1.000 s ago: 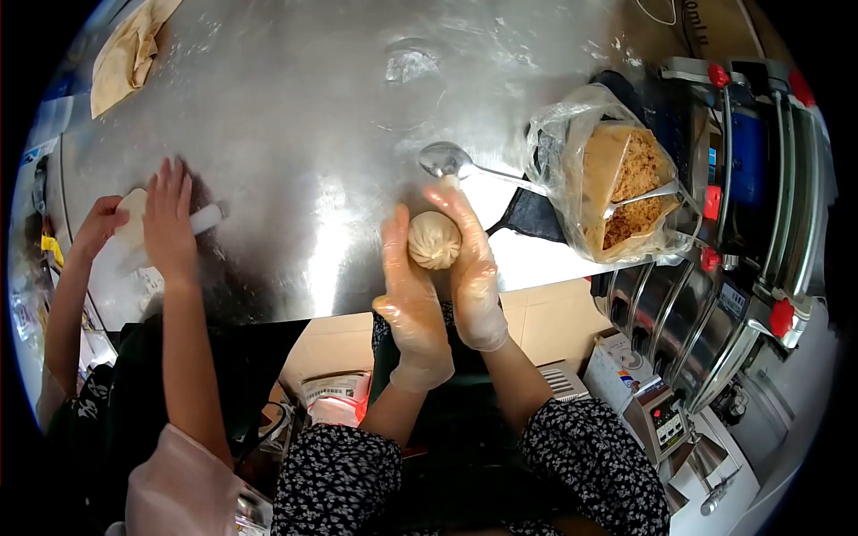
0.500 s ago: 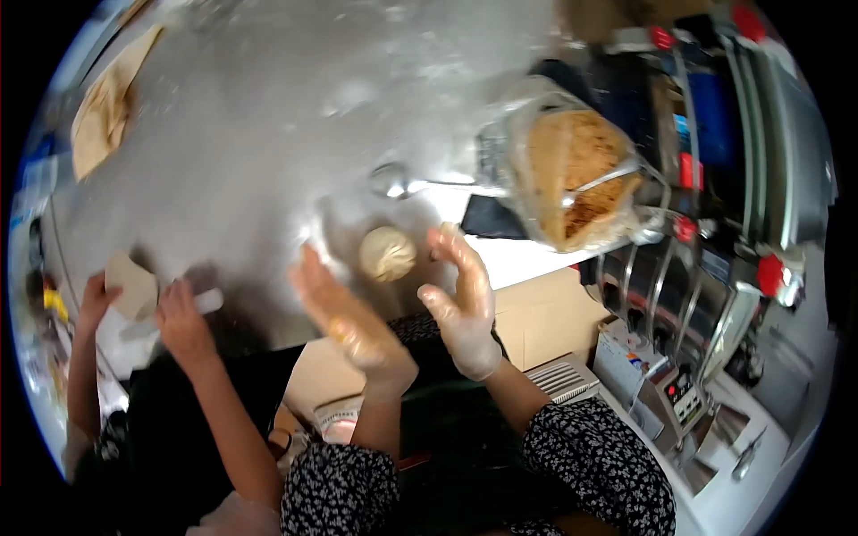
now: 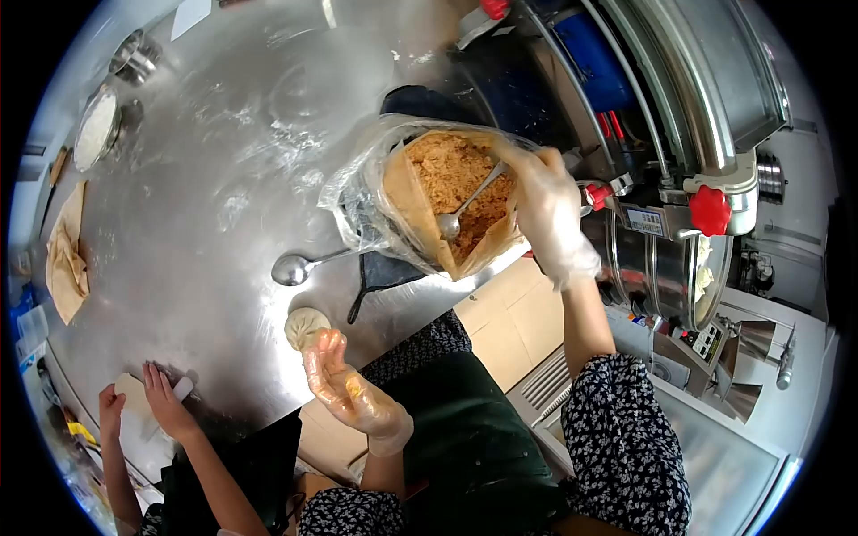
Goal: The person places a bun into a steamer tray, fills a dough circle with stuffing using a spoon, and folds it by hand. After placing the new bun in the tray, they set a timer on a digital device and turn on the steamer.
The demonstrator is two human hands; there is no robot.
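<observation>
A pleated round dough bun (image 3: 307, 329) sits on the metal table, right beside the fingertips of my left hand (image 3: 353, 393). That hand is gloved, palm up, with its fingers loosely curved and nothing in it. My gloved right hand (image 3: 552, 214) is at the right edge of a plastic-lined bag of brown crumbly filling (image 3: 451, 179); its fingers are bent over the rim near the spoon handle, and what they grip is hidden. The small spoon (image 3: 450, 223) rests in the filling. A larger metal spoon (image 3: 292, 269) lies on the table left of the bag.
At the lower left a co-worker's hands (image 3: 170, 406) are at a flat dough piece and a rolling pin (image 3: 183, 388). A beige cloth (image 3: 67, 259), a bowl of white powder (image 3: 96, 131) and a metal pot (image 3: 136, 58) stand left. A machine with red knobs (image 3: 709, 209) is right.
The view has shifted toward the right. My right hand has moved from beside the bun to the filling bag. My left hand has turned palm up, close to the bun.
</observation>
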